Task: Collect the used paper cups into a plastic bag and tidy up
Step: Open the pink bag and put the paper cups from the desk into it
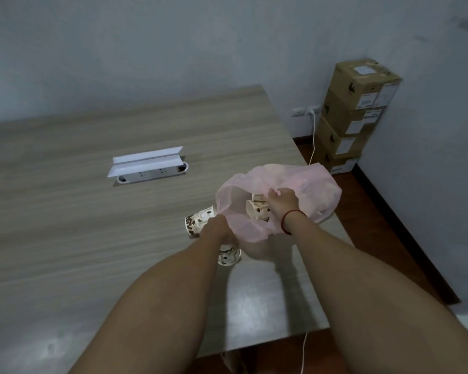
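Observation:
A pink plastic bag lies open near the right edge of the wooden table. My left hand grips the bag's near rim. My right hand, with a red string on the wrist, reaches into the mouth and holds a paper cup with a brown bean print; another cup shows behind it in the bag. Outside the bag, one printed cup lies on its side just left of my left hand. A second cup lies under my left wrist.
A white pop-up socket box with its lid raised sits in the table's middle. Stacked cardboard boxes stand in the room's corner on the right. A white cable runs from a wall outlet down to the floor.

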`<action>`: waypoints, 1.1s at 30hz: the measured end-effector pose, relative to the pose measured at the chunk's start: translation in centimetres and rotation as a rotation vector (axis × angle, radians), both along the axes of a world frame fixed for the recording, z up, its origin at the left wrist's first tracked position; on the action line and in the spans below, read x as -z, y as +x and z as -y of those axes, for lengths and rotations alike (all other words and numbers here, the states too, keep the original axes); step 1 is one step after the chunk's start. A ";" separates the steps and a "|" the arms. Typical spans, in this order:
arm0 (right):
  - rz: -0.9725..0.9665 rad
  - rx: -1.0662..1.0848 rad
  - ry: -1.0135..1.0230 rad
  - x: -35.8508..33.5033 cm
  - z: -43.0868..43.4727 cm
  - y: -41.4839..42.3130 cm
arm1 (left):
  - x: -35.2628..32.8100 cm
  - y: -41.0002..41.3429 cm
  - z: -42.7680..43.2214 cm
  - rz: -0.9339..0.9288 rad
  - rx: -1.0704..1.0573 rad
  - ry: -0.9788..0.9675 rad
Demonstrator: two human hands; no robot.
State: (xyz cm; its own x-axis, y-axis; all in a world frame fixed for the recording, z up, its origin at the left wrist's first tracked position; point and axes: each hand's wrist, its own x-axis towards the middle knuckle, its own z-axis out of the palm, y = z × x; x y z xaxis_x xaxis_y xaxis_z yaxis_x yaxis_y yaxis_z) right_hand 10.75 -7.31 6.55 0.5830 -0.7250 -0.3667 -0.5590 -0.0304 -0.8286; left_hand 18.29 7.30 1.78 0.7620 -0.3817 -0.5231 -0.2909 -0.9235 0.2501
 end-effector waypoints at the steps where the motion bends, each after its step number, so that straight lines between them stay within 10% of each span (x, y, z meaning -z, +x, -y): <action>1: -0.001 -0.001 -0.008 0.0 -0.1 -0.2 | 0.0 -0.2 -0.2 0.006 -0.020 -0.026; 9: -0.008 0.004 -0.036 -0.1 0.0 -0.5 | -4.3 2.2 -0.2 0.009 -0.481 -0.643; 20: 0.053 0.044 -0.029 -2.8 0.0 0.4 | -1.4 -1.6 4.4 -0.593 -0.726 -1.001; 33: 0.168 0.019 0.123 -4.7 -0.4 0.7 | -2.4 -0.5 7.1 -0.380 -1.070 -1.146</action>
State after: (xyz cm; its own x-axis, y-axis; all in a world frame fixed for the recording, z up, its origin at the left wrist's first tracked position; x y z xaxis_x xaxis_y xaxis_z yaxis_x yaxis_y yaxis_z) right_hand 11.42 -6.95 11.22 0.6298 -0.6923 -0.3522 -0.4123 0.0863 -0.9069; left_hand 17.74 0.18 4.21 0.8218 -0.0907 -0.5625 0.5684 0.0622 0.8204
